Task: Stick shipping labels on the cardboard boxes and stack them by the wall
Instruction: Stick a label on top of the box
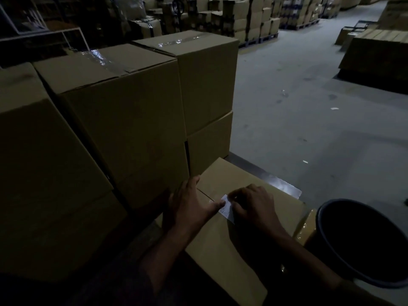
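A low cardboard box [225,257] lies in front of me with its top facing up. A small white shipping label [227,208] rests on that top near the flap seam. My left hand [189,206] lies flat on the box, its thumb pressing the label's left edge. My right hand [254,204] has its fingers curled over the label's right side, pinching it against the cardboard. Most of the label is covered by my fingers. Taped boxes [123,111] stand stacked two high just behind and to the left.
A dark round bucket [362,239] stands at the lower right beside the box. A shiny metal edge [280,184] shows under the box's far side. Bare concrete floor [298,96] stretches to the right. Pallets of boxes [254,18] fill the back, and a low stack [379,51] sits far right.
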Demonstrator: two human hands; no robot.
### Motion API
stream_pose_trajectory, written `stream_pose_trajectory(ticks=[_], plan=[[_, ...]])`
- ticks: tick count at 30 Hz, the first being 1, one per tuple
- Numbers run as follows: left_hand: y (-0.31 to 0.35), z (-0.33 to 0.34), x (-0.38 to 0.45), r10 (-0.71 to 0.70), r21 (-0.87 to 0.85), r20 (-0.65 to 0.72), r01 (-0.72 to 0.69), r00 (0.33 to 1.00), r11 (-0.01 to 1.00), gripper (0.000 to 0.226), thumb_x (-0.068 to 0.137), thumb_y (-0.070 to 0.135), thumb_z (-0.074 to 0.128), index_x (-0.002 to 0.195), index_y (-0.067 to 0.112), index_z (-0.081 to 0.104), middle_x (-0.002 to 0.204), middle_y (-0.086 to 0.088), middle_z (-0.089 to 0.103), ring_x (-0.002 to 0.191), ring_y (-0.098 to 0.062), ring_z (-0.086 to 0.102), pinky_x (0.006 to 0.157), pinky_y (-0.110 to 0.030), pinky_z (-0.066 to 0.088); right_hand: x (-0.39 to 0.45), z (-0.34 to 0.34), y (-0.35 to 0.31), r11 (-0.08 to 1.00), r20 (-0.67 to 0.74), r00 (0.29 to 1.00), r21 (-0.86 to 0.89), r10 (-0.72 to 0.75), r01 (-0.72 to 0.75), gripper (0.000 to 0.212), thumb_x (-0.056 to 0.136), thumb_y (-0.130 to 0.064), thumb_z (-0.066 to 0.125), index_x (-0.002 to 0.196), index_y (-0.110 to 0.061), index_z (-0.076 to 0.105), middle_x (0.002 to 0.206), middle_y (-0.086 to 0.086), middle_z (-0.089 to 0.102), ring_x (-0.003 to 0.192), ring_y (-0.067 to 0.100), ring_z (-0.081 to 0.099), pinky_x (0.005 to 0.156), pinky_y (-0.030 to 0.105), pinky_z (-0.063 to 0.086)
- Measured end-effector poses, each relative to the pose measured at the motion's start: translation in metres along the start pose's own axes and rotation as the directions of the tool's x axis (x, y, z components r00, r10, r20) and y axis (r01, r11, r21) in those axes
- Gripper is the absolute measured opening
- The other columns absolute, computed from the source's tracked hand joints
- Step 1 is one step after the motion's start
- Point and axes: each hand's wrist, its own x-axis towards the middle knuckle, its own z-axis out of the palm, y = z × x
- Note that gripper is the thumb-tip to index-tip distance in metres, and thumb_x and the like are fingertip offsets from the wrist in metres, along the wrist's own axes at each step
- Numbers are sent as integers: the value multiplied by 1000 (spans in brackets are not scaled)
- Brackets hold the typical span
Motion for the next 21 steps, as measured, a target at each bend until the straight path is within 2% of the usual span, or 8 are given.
stream_pose_trajectory(ticks=[5, 11, 16, 21], plan=[[2, 0, 0, -4, 4, 0, 4, 1000, 1000, 106, 66, 91, 65, 152, 35, 36, 149, 6, 49, 135, -19, 47, 116, -49, 35, 6, -5, 0, 998, 44, 999, 60, 11, -13, 29, 79, -42, 56, 98, -37, 76, 90, -8, 66, 88, 16, 58, 81, 36, 47], [1, -2, -2, -10, 13, -3, 10, 1000, 1000, 106, 66, 91, 64, 152, 35, 37, 149, 5, 50, 135, -18, 48, 116, -51, 37, 1, -1, 1, 999, 15, 999, -17, 35, -35, 18, 86, -34, 63, 99, -38, 75, 82, -15, 53, 82, 11, 47, 73, 31, 33], [3, -2, -2, -21, -5, -3, 21, 1000, 1000, 103, 67, 86, 69, 151, 36, 38, 147, 6, 51, 134, -18, 48, 115, -51, 38, -13, -1, 7, 998, 7, 998, -24, 64, -64, 17, 88, -38, 58, 97, -38, 72, 89, -12, 56, 88, 12, 49, 79, 35, 37], [1, -1, -1, -26, 18, 2, 26, 1000, 1000, 105, 65, 90, 65, 151, 37, 37, 147, 7, 51, 135, -17, 49, 115, -50, 39, -17, -5, 7, 995, 9, 995, -30, 97, -96, 14, 88, -34, 62, 98, -36, 72, 90, -11, 52, 91, 14, 47, 78, 33, 31]])
